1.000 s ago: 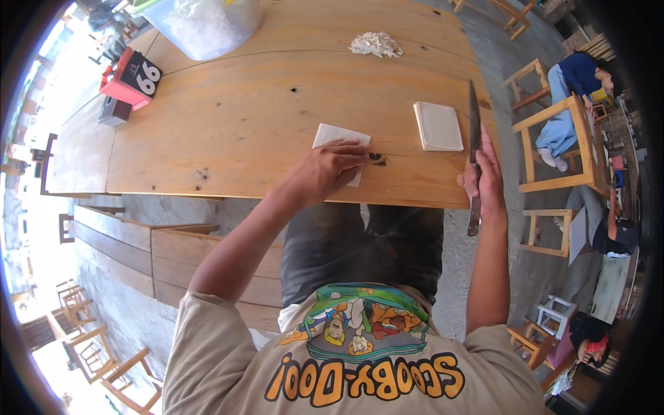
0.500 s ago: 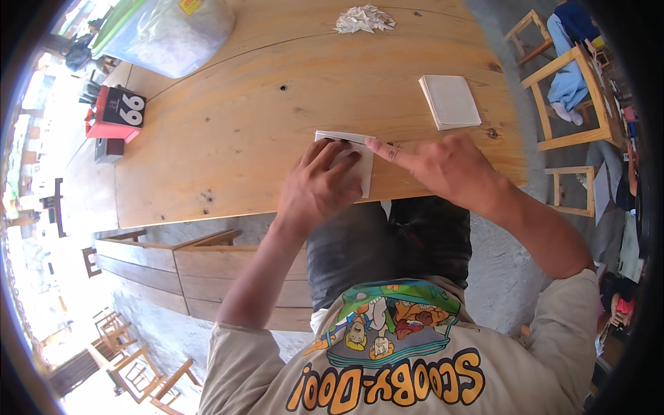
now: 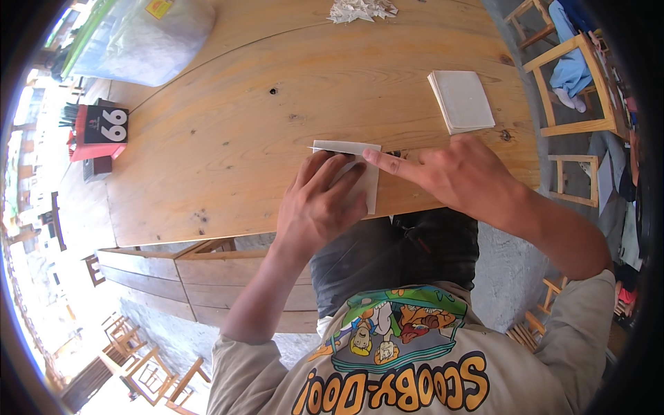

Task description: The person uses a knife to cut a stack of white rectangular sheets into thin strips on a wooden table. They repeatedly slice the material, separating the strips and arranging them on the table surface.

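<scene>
So the left hand (image 3: 318, 200) is pressed down on a rectangular white sheet of paper (image 3: 369, 183), fingers a bit spread and bent, thumb out to the side. The right hand (image 3: 467, 173) comes in from the other side, index finger straight out with its tip at the paper's far edge, where a narrow strip looks folded or raised. Other fingers are curled under, so I can't tell if they're gripping anything. That paper lies at the near edge of a long, light-brown wooden surface (image 3: 235, 152), right above the person's lap.

Further out, a neat stack of square off-white paper (image 3: 465, 102) is up to the right, and a loose heap of white scraps (image 3: 363, 10) is at the far side. Over on the left there's a big clear plastic tub with a green rim (image 3: 149, 45), plus a red and black box (image 3: 100, 131) nearer the person.
</scene>
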The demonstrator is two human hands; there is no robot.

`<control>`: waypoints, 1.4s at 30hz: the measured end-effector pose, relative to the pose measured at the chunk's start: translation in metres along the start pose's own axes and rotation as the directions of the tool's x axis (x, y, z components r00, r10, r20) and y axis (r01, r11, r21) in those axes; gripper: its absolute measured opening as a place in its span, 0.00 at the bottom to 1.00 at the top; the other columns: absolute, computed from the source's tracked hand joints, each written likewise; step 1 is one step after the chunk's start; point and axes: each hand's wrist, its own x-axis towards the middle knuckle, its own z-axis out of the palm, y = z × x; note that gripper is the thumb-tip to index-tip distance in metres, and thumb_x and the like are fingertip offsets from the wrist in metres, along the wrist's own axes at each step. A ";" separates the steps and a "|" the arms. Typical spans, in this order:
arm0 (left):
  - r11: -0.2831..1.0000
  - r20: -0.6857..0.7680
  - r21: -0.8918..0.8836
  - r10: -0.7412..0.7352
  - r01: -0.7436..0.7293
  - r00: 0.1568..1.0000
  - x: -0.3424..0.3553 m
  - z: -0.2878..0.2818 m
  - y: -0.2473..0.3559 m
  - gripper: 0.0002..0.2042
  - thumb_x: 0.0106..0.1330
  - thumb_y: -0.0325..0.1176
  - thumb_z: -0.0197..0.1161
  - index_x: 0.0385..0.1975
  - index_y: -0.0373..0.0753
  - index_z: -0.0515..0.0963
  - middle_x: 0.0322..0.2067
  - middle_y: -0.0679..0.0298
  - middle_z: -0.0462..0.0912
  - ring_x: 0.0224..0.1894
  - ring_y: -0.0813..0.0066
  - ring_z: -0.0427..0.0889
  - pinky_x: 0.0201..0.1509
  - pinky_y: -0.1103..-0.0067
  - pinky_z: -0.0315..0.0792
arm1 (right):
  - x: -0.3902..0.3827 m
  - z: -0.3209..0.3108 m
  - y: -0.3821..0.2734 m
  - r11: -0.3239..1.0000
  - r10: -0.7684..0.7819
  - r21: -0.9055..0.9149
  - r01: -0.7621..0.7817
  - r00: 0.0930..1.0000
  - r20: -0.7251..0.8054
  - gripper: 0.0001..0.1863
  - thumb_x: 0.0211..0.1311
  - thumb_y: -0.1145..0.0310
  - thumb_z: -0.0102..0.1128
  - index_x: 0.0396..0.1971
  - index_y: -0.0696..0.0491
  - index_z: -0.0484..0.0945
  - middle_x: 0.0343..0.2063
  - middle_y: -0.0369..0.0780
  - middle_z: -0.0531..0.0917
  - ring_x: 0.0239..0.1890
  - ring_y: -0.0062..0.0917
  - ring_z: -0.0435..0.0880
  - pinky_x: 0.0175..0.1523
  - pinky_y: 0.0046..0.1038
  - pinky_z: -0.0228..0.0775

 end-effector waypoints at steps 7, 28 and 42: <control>1.000 0.003 0.002 -0.014 0.014 1.000 -0.001 0.002 -0.001 0.26 0.61 0.34 0.83 0.62 0.42 0.93 0.63 0.59 0.90 0.68 0.49 0.86 0.70 0.58 0.88 | 0.001 -0.003 0.005 1.000 -0.015 -0.013 0.015 1.000 0.011 0.49 0.80 0.67 0.66 0.96 0.25 0.61 0.17 0.30 0.79 0.20 0.19 0.84 0.33 0.29 0.83; 1.000 0.027 0.005 -0.008 0.008 1.000 0.001 -0.002 -0.001 0.25 0.60 0.34 0.84 0.61 0.42 0.95 0.63 0.57 0.90 0.66 0.49 0.88 0.70 0.57 0.88 | -0.011 -0.024 0.007 1.000 0.021 -0.018 -0.019 0.992 0.121 0.48 0.81 0.69 0.65 0.96 0.25 0.61 0.17 0.32 0.78 0.19 0.22 0.83 0.34 0.31 0.83; 1.000 0.021 0.013 -0.011 0.010 1.000 0.000 0.001 -0.002 0.23 0.63 0.35 0.84 0.60 0.44 0.96 0.64 0.59 0.91 0.66 0.51 0.89 0.69 0.59 0.90 | -0.031 -0.021 0.014 0.992 0.010 -0.130 0.007 0.991 0.135 0.49 0.81 0.65 0.64 0.97 0.23 0.58 0.16 0.26 0.74 0.19 0.17 0.81 0.33 0.28 0.77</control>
